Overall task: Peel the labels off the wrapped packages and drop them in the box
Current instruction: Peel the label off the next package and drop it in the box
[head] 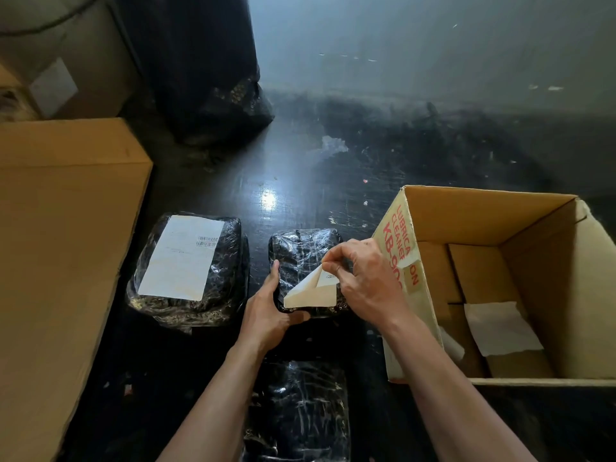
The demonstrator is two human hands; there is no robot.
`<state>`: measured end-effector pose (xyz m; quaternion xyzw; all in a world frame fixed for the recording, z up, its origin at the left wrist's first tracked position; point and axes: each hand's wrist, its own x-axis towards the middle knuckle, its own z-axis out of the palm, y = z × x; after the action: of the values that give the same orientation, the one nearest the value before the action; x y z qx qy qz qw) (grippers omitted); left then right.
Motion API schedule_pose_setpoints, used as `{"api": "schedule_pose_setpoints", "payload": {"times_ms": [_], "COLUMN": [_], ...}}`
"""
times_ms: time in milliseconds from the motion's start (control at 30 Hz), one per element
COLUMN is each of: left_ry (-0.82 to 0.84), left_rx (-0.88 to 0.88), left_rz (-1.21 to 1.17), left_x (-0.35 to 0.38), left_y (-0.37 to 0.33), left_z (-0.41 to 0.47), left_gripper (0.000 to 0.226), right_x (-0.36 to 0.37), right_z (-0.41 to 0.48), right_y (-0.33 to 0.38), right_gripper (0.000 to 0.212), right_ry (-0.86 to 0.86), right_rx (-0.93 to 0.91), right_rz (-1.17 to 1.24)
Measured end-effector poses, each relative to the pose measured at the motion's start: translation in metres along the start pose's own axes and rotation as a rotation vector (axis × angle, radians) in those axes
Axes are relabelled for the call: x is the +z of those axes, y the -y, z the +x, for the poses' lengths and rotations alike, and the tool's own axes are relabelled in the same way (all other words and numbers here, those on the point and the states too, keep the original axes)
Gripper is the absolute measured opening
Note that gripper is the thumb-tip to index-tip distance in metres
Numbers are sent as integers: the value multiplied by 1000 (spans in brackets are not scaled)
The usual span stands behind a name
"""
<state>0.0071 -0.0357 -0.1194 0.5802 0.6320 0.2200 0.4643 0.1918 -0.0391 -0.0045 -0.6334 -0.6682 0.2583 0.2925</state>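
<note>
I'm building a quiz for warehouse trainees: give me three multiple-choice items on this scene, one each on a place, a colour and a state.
1. The open brown cardboard box lies where from the held black film-wrapped package? A left; B right; C behind.
2. The box's print is: A red; B blue; C green.
3. That package's white paper label is: A fully stuck; B gone; C partly peeled.
Answers: B, it stands beside the right hand; A, red letters on its flap; C, the right hand pinches its lifted corner, the left hand holds the package.
</note>
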Motion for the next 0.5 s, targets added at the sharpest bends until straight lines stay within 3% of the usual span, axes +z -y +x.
{"api": "schedule_pose_setpoints", "payload": {"times_ms": [500], "left_ry": [30], "left_rx": [-12], "left_rz": [13], "left_x": [-6], "left_y": [-1], "left_z": [4], "left_gripper": [128], "right_x": [-3], "right_z": [-8], "right_y": [4], "right_gripper": [5], "right_ry": [-16], "right_rx": [9], "right_rz": [-9]}}
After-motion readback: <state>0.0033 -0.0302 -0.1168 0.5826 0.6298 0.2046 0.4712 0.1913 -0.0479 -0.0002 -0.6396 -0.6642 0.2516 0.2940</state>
